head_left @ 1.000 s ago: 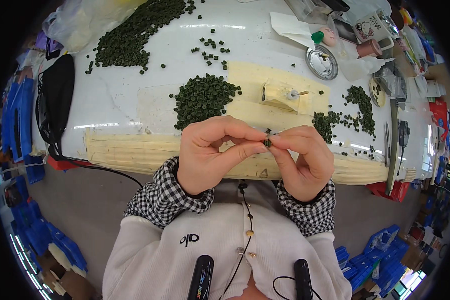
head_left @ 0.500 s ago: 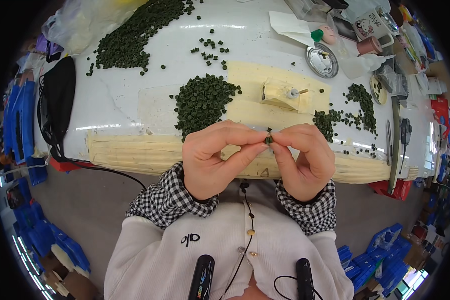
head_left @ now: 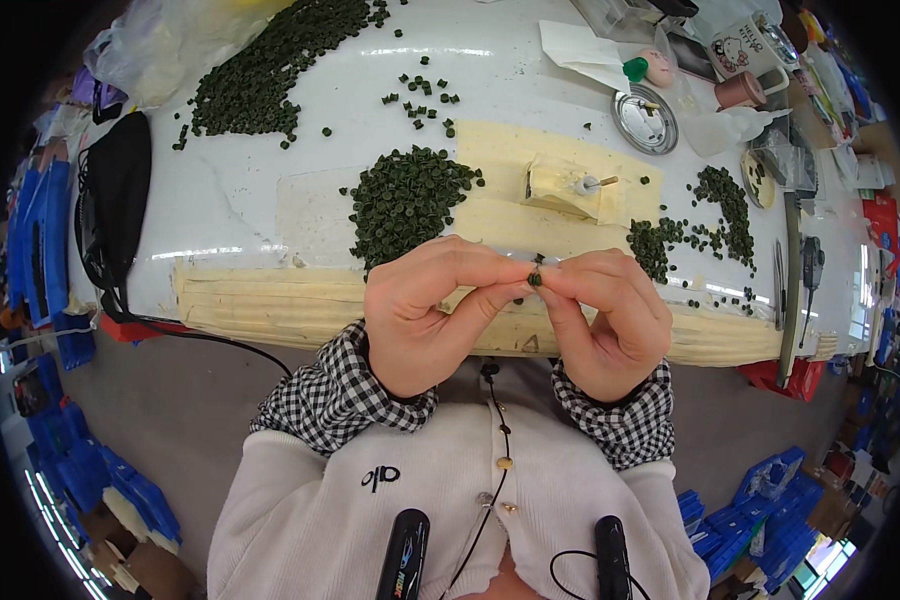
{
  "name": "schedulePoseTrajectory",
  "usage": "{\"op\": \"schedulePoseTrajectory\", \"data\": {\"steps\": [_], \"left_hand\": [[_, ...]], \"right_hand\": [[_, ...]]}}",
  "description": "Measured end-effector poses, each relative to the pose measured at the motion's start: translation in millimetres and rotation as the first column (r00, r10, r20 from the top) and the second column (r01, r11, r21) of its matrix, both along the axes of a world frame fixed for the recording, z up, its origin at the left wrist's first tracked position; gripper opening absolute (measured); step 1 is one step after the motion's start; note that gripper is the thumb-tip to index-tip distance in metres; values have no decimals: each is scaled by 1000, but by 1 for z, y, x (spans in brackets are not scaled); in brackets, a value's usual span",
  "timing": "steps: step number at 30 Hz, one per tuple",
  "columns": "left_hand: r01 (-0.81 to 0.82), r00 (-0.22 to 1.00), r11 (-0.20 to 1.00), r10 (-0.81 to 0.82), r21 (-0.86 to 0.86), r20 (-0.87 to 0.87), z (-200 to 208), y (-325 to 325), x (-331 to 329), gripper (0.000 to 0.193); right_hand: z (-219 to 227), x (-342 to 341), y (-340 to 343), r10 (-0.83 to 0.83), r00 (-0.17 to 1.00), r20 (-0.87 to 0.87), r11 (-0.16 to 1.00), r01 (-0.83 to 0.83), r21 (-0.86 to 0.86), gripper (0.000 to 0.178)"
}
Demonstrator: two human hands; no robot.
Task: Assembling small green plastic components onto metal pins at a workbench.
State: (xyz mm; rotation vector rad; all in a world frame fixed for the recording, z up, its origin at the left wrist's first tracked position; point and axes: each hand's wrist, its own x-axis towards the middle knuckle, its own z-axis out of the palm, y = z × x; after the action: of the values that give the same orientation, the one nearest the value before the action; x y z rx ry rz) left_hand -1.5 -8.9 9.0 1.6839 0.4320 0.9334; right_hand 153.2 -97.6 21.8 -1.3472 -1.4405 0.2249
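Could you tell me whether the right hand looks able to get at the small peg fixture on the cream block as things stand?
Probably yes: the peg fixture sits just beyond the right hand with bare table between. But both hands share a grip on a small green piece, so the left hand would have to keep it.

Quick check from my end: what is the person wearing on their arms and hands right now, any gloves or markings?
No gloves: both the left hand and the right hand are bare. Each wrist is covered by a black-and-white checked cuff, which sticks out from the sleeve of a cream-white knitted top. I see no rings, watch or markings on the hands or fingers.
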Motion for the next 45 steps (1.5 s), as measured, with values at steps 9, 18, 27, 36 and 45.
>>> {"op": "schedulePoseTrajectory", "data": {"steps": [9,18,27,36,45], "left_hand": [[22,999,1000,-21,10,-47,2,4,1,20],[0,999,1000,1,15,-38,1,4,1,20],[-68,975,970,113,233,-190,3,10,3,19],[-26,919,885,204,464,-337,-7,12,3,21],[573,687,801,-586,-175,-430,22,4,-46,14]], "right_hand": [[-2,1,-1,-26,998,-53,998,23,-52,21],[-6,-2,-4,-11,996,-90,998,5,-70,25],[-4,5,-9,-103,992,-69,990,96,-108,29],[-9,11,-21,-306,944,-125,950,295,-104,22],[-6,18,-37,-321,938,-133,947,314,-71,19]]}}
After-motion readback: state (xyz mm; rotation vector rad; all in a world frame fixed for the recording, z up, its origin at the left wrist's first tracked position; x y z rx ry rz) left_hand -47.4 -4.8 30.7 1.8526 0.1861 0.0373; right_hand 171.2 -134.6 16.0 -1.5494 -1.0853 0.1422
